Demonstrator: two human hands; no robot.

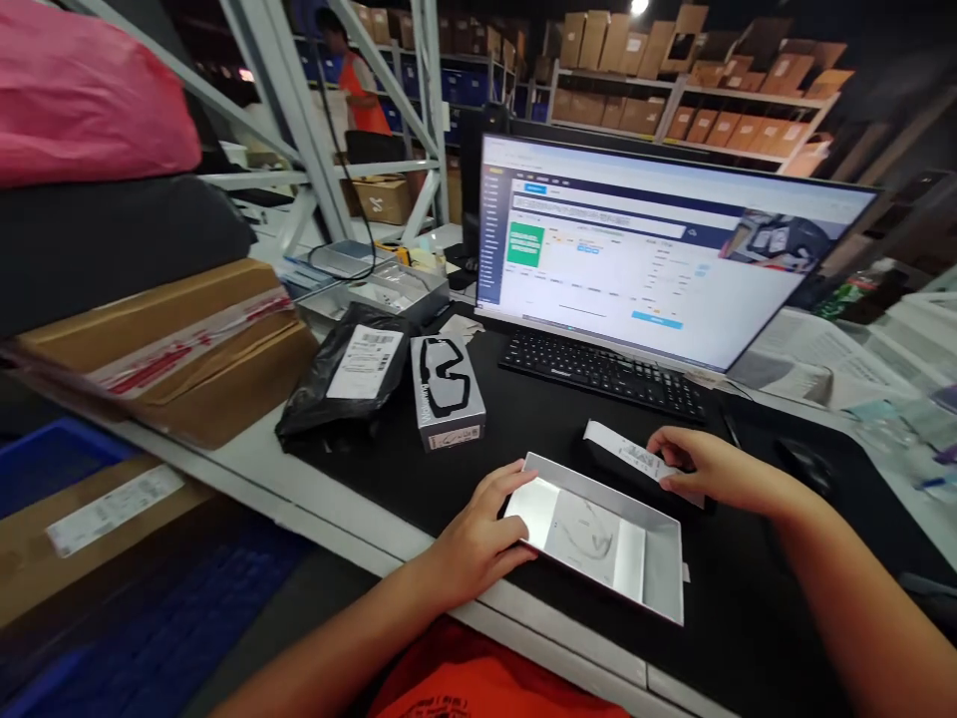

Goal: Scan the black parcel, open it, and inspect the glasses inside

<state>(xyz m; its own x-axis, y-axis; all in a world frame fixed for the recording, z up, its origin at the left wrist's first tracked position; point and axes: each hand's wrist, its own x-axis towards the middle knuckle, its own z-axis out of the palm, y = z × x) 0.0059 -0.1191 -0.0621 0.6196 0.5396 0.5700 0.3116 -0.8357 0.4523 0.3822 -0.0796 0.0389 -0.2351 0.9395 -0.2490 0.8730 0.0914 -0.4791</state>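
My left hand [489, 534] grips the near left rim of a shallow white box [658, 565], its thumb reaching inside. The box lies open side up and tilted; a sheet or insert with a faint drawing shows on its floor. Behind it, my right hand [692, 466] has thumb and fingers closed on a white printed strip [624, 449] with a code on it. The strip rests over a dark object, whose kind I cannot make out. To the left stands a silver-grey retail box [451, 394] with a black goggle-like outline, beside a black plastic mailer [348, 374] bearing a white label.
A monitor [620, 249] and black keyboard [598, 374] sit behind my hands, with a mouse [803, 467] at right. Taped cardboard [201, 384] covers the left side, below a pink bag [90, 95]. Another person [363, 90] stands far back near shelves.
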